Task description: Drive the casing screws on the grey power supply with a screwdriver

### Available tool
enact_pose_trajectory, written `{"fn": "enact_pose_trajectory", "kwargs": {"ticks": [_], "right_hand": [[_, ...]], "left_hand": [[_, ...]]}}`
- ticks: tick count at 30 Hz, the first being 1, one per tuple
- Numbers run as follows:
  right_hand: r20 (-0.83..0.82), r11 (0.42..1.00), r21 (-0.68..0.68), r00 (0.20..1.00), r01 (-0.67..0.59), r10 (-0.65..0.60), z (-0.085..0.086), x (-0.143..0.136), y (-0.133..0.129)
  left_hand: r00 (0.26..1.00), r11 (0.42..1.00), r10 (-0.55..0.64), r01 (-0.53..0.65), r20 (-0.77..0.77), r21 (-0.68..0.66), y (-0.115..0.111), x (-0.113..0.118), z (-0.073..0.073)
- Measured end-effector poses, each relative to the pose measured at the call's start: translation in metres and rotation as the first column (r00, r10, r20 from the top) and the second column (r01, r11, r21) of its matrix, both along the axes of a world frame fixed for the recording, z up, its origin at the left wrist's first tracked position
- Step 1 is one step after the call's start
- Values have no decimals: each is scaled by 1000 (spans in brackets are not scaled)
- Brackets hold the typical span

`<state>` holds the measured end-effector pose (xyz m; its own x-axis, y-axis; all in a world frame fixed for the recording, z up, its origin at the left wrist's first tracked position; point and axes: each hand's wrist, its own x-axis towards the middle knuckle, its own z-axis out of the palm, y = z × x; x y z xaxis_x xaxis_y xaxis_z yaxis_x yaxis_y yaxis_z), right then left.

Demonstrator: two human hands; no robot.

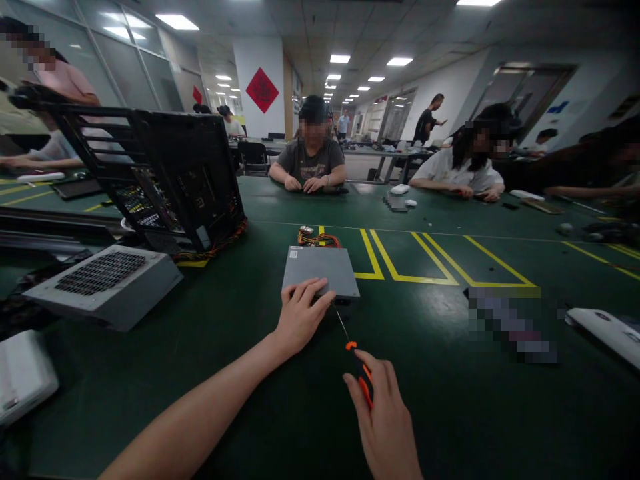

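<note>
A grey computer power supply lies on the green table before me, a bundle of coloured wires coming out of its far side. Across its near left top edge rests my left hand, fingers spread and lying flat on the metal. My right hand is closed round the black and orange handle of a screwdriver. The thin shaft points up and away, and its tip meets the near side of the power supply, close to my left thumb. Whatever the tip touches is too small to make out.
At left stand an open black computer case and a second grey power supply. A white device sits at the near left edge. Yellow tape lines mark the table. Another white device lies right. Several people sit around the table.
</note>
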<state>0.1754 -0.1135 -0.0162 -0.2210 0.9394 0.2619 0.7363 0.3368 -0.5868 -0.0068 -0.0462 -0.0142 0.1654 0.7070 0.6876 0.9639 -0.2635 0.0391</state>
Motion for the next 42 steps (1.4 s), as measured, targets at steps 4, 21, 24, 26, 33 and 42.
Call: {"fn": "enact_pose_trajectory", "kwargs": {"ticks": [4,21,24,26,33,42], "right_hand": [[-104,1000,30,995,9,-6,1,-9,-4],[-285,999,-40,958,11,-22,-5,-10,-5],[-210,1000,24,978,-3,8,-6,-11,-8],[-166,1000,16,986,-14,16,-7,-9,-8],[-159,997,-55,987,-47,38,-10,-3,-4],[-72,996,83,996,-38,44,-2,-7,-11]], "left_hand": [[999,1000,-1,0,33,7,1,0,-2],[999,1000,2,-2,43,4,0,0,-2],[999,1000,3,-3,46,4,0,0,-3],[999,1000,3,-3,49,3,0,0,-3],[998,1000,-3,4,55,-6,0,1,-3],[998,999,4,-2,68,-32,-1,1,1]]}}
